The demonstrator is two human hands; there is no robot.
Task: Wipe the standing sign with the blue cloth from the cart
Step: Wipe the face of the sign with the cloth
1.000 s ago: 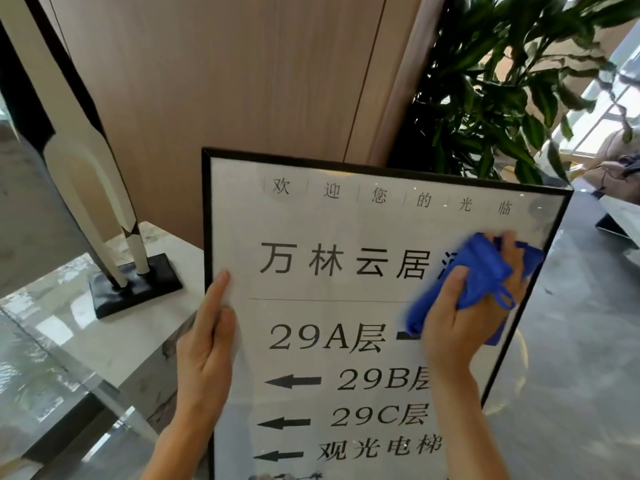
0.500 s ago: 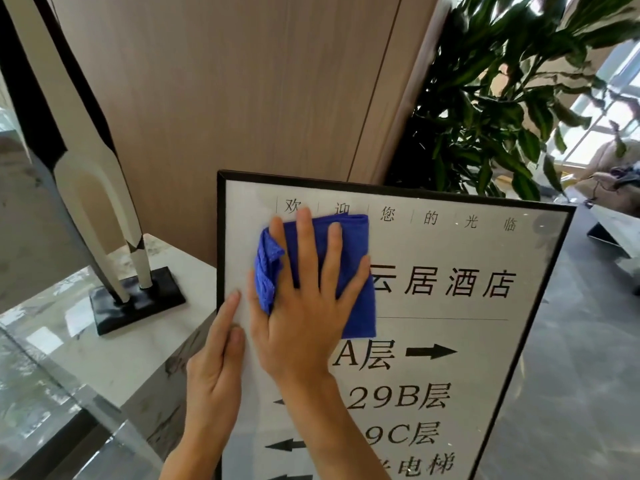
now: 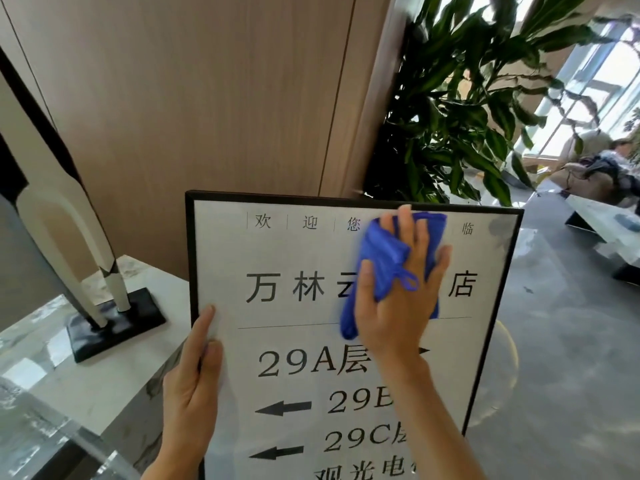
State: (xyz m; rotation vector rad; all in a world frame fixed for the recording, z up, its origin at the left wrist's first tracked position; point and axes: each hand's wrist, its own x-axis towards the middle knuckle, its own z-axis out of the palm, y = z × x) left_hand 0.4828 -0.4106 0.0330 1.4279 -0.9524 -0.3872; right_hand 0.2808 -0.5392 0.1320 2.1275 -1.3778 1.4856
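Pressing one blue cloth (image 3: pixel 388 258) on one standing sign (image 3: pixel 298 271).

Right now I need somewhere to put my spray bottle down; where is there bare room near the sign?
The marble ledge left of the sign is bare in front of the sculpture's base. The grey top right of the sign is bare too. Behind the sign it is crowded by the plant.

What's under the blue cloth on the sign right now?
The blue cloth, pressed by the right hand, lies on the sign face. It hides several printed characters, which cannot be read.
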